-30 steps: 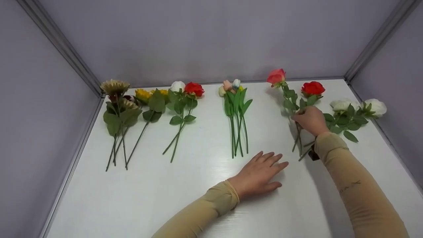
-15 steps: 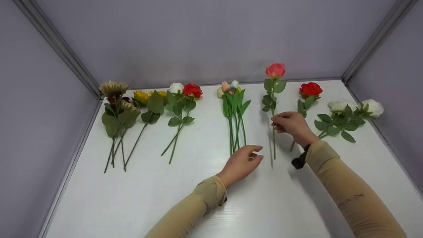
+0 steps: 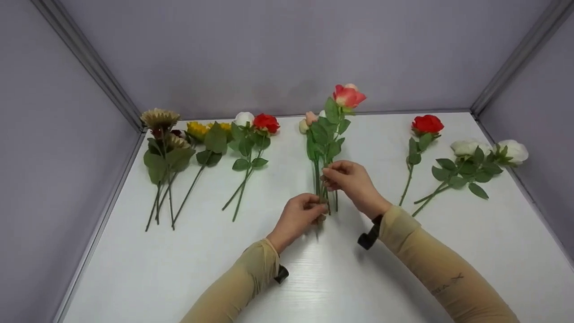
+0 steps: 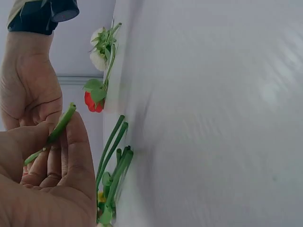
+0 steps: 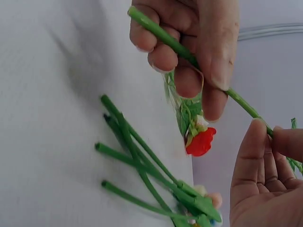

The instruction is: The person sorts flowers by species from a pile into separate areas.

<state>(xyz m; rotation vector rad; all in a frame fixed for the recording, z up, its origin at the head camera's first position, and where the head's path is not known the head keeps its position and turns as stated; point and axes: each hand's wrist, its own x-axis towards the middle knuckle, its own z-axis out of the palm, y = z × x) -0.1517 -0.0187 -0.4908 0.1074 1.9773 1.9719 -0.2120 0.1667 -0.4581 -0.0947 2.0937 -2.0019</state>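
Note:
Both my hands hold one coral-pink rose (image 3: 349, 96), its bloom raised above the far table edge and its leaves overlapping the tulips. My right hand (image 3: 354, 181) pinches the stem below the leaves. Lower down, my left hand (image 3: 296, 217) pinches the same stem, thumb against fingers. In the right wrist view the stem's cut end (image 5: 142, 20) sticks out past the left fingers. Behind the rose lies a bunch of tulips (image 3: 310, 119), partly hidden; their stems (image 5: 142, 163) rest on the table in the right wrist view.
Left on the white table (image 3: 179, 273) lie beige daisy-like flowers (image 3: 160, 119), sunflowers (image 3: 197, 130), and a white and a red rose (image 3: 266, 123) with crossed stems. Rightward are a red rose (image 3: 427, 124) and white blooms (image 3: 512, 151). Grey panels (image 3: 291, 49) enclose three sides.
My right hand has lifted the pink rose from beside the right-hand red rose and carried it left to the tulips. My left hand has moved left and now grips its lower stem.

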